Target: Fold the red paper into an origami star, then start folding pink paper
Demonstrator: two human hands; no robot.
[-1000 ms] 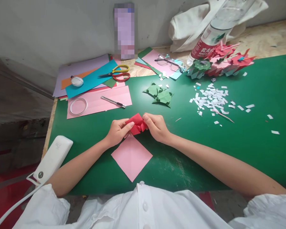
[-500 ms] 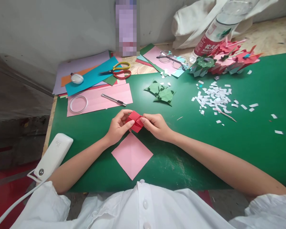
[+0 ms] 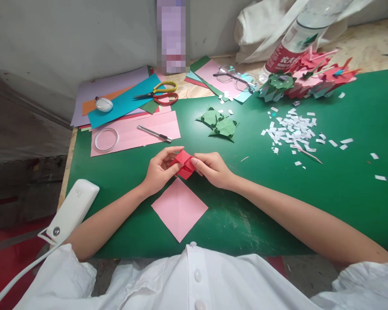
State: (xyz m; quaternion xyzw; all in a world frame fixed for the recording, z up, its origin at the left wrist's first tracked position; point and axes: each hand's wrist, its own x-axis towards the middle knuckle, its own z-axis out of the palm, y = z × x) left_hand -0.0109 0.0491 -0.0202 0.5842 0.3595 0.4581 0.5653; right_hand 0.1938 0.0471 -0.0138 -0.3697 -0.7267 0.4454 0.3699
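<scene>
A small folded red paper (image 3: 185,165) is held between both hands over the green table. My left hand (image 3: 161,168) pinches its left side, with the thumb on top. My right hand (image 3: 211,169) grips the right edge between thumb and fingers. Just below the red paper, a square pink sheet (image 3: 179,210) lies flat with a corner pointing at me and a crease down its middle. Beyond the hands, two green folded paper pieces (image 3: 224,128) rest on the table, touching each other.
Scissors (image 3: 158,92), a cutter (image 3: 154,133) and a tape ring (image 3: 97,140) lie on coloured sheets at the back left. A power bank (image 3: 74,211) sits at the left edge. White scraps (image 3: 294,129), a bottle (image 3: 291,47), glasses (image 3: 234,79) and paper crafts (image 3: 305,82) are at right.
The folds of the red paper have opened slightly between the fingers, and its top flap now looks raised. Both hands have stayed nearly in place.
</scene>
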